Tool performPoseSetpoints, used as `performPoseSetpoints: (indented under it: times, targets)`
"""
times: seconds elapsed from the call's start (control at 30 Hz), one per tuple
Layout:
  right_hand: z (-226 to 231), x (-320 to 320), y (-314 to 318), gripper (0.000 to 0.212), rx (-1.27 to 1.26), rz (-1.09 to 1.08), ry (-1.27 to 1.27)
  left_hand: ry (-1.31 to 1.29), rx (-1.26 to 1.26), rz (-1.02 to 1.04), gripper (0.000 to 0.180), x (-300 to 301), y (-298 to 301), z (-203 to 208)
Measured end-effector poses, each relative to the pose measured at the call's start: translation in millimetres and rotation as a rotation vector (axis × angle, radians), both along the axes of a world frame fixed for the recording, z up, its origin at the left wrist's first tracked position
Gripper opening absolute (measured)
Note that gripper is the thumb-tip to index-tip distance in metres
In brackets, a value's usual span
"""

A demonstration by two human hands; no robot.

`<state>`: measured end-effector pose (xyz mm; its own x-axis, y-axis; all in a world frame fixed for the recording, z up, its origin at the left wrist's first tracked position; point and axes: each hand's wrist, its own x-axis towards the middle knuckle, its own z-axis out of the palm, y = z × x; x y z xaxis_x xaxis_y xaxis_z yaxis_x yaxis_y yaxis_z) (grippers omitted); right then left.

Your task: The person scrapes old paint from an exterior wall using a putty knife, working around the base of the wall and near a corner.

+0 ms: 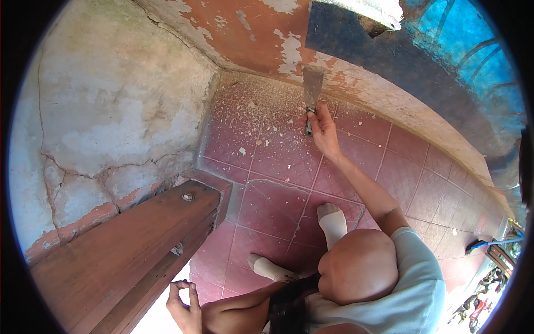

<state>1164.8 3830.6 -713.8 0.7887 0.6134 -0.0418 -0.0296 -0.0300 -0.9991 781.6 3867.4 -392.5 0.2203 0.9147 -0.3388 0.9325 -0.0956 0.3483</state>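
Note:
My right hand (324, 131) grips a paint scraper (312, 83) by its dark handle. Its broad, worn blade points away from me, with the tip at the foot of the peeling orange-brown wall (245, 30). Low on the left, my left hand (186, 307) hangs by the brown wooden beam (128, 245), fingers loosely curled with a gap to the thumb and nothing visible in it. Pale paint flakes (267, 125) and dust lie scattered over the red floor tiles (272, 203), thickest in the corner under the blade.
A cracked, stained plaster wall (122, 94) rises on the left. Dark blue and bright blue paint (461, 33) covers the wall at upper right. My bent knee (361, 267) and socked feet (332, 222) are below. A blue-handled tool (489, 242) lies at far right.

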Motion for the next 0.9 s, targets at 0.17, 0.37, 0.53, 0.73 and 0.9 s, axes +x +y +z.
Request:
performPoseSetpoints:
  times: [0.17, 0.37, 0.53, 0.73, 0.9]
  targets:
    - [26.5, -7.7, 15.9, 0.026, 0.091, 0.027, 0.047, -0.008, -0.030, 0.046, 0.015, 4.1, -1.6, 8.5]
    - [5.2, -12.8, 7.4, 0.023, 0.103, -0.008, 0.129, 0.003, 0.049, -0.060, 0.011, -16.5, 1.8, -10.9]
    - [16.3, -0.3, 16.9, 0.020, 0.159, 0.070, 0.051, 0.000, 0.045, -0.017, 0.010, -8.7, -0.2, -2.1]
    - [38.3, -6.9, 20.5, 0.023, 0.166, 0.044, 0.114, 0.025, -0.008, 0.042, 0.013, -0.6, -5.7, 9.0]
    - [14.7, -14.0, 16.3, 0.027, 0.157, 0.042, 0.082, -0.019, 0.043, -0.035, 0.010, -20.5, 2.8, -15.0]
